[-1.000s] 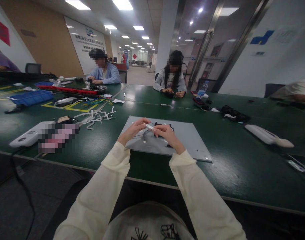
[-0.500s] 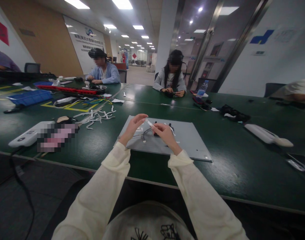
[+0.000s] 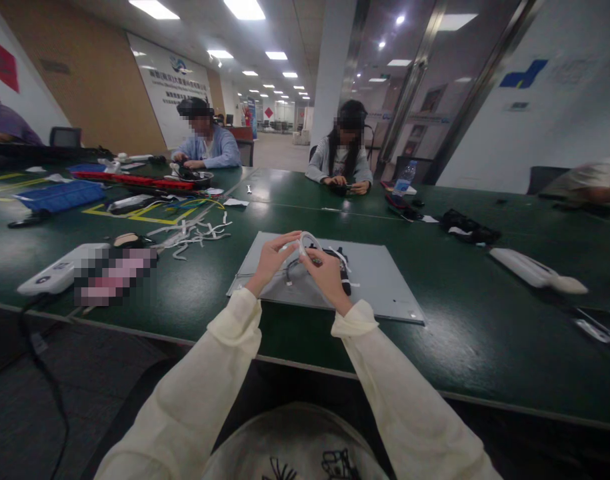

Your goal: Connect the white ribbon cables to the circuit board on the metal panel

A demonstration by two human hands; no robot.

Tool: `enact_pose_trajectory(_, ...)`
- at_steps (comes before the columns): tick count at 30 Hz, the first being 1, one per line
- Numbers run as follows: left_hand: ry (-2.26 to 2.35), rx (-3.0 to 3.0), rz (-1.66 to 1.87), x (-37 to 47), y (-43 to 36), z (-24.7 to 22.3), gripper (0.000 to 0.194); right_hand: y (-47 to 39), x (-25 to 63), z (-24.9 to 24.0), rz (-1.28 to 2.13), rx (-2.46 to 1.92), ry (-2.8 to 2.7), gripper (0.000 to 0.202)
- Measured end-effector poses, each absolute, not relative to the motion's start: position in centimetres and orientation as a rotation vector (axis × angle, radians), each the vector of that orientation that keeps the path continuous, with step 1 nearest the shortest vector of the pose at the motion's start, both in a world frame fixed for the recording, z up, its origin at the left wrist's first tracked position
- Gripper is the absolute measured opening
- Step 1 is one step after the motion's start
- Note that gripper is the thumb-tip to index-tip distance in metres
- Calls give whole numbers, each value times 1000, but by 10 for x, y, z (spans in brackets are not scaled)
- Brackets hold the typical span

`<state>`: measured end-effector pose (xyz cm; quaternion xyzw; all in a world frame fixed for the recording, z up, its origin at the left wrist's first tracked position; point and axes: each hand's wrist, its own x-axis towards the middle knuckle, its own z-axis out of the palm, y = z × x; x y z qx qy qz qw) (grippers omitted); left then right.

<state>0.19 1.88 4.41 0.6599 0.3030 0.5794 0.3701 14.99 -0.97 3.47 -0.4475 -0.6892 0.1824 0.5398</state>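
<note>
Above a grey panel (image 3: 385, 293), a thin white strip (image 3: 311, 237) is bent into a loop between my hands. My left hand (image 3: 275, 259) pinches it with the fingertips from the left side. From the right, my right hand (image 3: 325, 272) grips its near end between thumb and fingers. Behind and beside the right hand lies a black device (image 3: 345, 277) on the panel, partly covered by that hand. Grey wires (image 3: 291, 268) with a small white connector run below my fingers.
Left of the panel lies a pile of loose white strips (image 3: 199, 233). Further left are a white power-bank-like box (image 3: 62, 268), a blue tray (image 3: 59, 195) and a red bar (image 3: 135, 179). A white long-handled object (image 3: 535, 270) rests on the right. Two people sit across the table.
The white strip, nearly straight before, now curves into a loop. My right hand has shifted slightly down and left, uncovering more of the black device.
</note>
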Motion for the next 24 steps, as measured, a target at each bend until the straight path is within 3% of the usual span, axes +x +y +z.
enact_pose_trajectory(8, 816, 1578, 1547, 2, 20, 45, 22, -9, 149, 33, 442, -1069, -1680, 24)
enact_pose_trajectory(15, 852, 1536, 1611, -2, 25, 44, 21, -2, 148, 30, 673, -1049, -1643, 34)
enact_pose_trajectory(24, 908, 1412, 1741, -7, 30, 47, 22, -2, 153, 36, 685, -1006, -1657, 28)
